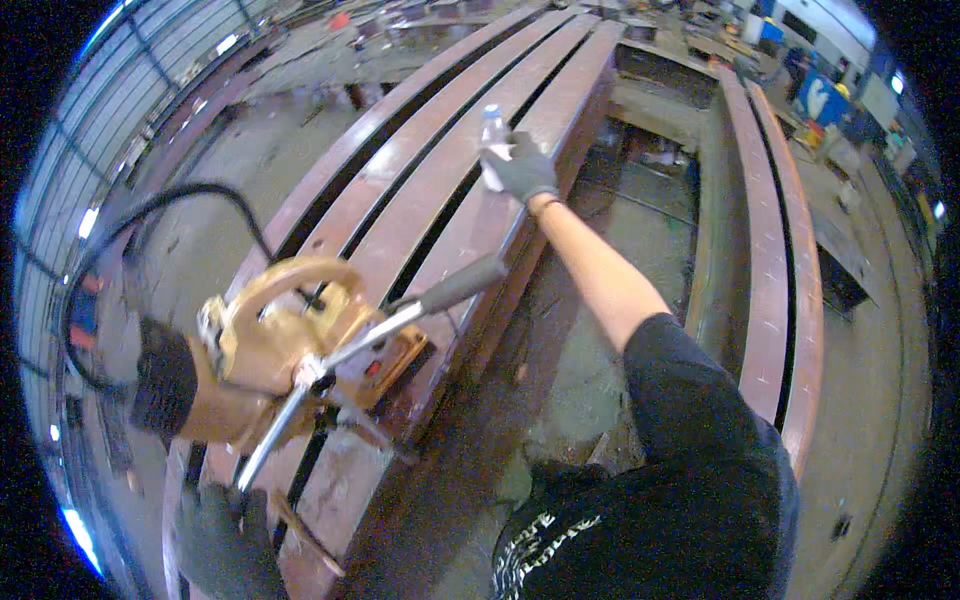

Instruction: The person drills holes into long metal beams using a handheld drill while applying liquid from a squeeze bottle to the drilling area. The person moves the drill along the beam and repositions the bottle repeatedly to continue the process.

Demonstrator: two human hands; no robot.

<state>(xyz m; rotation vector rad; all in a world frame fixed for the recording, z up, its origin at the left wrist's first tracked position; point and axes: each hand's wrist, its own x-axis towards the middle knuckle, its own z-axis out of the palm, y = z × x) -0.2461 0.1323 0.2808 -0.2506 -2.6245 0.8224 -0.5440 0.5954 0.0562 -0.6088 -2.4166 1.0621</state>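
At the far end of my stretched right arm, my right hand [525, 168], in a dark glove, is closed around a clear plastic bottle [494, 130]. The bottle stands upright at the steel beam's top, its cap level with or above the fingers. A tan magnetic drill [290, 330] sits on the beams at the left, with a three-spoked feed handle [375, 338]. My gloved left hand [225, 540] is wrapped about the end of the lowest spoke, whose grip is hidden in it. Beside that hand lies a thin brown strip [305, 535] of unclear kind.
Long reddish-brown steel beams [400, 210] lie side by side with dark gaps between them. More beams [765, 230] run along the right. A black cable [150, 205] loops from the drill. People and blue equipment [820, 100] are at the far right.
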